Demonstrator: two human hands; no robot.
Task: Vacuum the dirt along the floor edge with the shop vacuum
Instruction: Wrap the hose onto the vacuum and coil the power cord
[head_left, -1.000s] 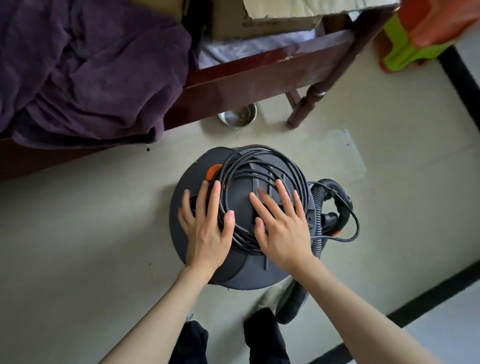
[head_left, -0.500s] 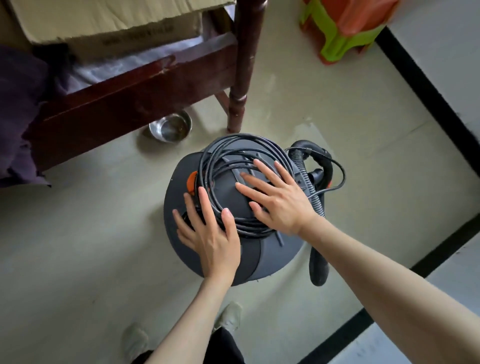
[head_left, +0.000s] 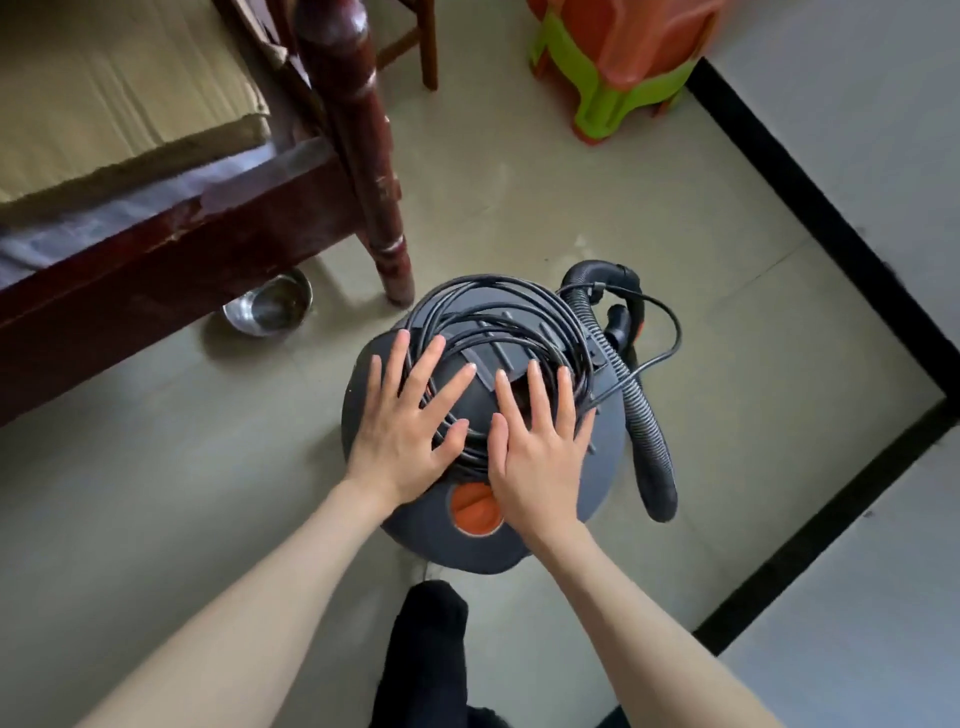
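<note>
At the far left a dark red wooden bed frame (head_left: 156, 270) runs across the upper corner, with flattened cardboard (head_left: 119, 88) lying on top of it and its turned bedpost (head_left: 363, 150) coming down to the pale floor (head_left: 156, 467). Just under the rail, beside the foot of the post, sits a small steel bowl (head_left: 270, 309). In the middle stands the shop vacuum (head_left: 597, 452), a round dark grey drum on the floor just in front of the post, with an orange cap (head_left: 472, 512) on its near side. A black power cord (head_left: 498, 317) is coiled in loops over its lid. The left hand (head_left: 410, 426) lies flat on the left half of the lid, fingers spread wide across the coils, gripping nothing. The right hand (head_left: 540, 457) lies flat next to it on the right half, fingers also splayed and resting over the cord, its heel near the orange cap; the two thumbs are close together but apart. Below, between the forearms, a dark-clothed leg (head_left: 426, 649) shows. To the right of the drum the ribbed black hose (head_left: 644, 415) curves up from the top fitting and down the side, its end near the floor, and a loop of cord swings out beside it. Further right a black floor stripe (head_left: 831, 223) borders grey tiles, and at the upper right are stacked green and orange plastic stools (head_left: 618, 62).
</note>
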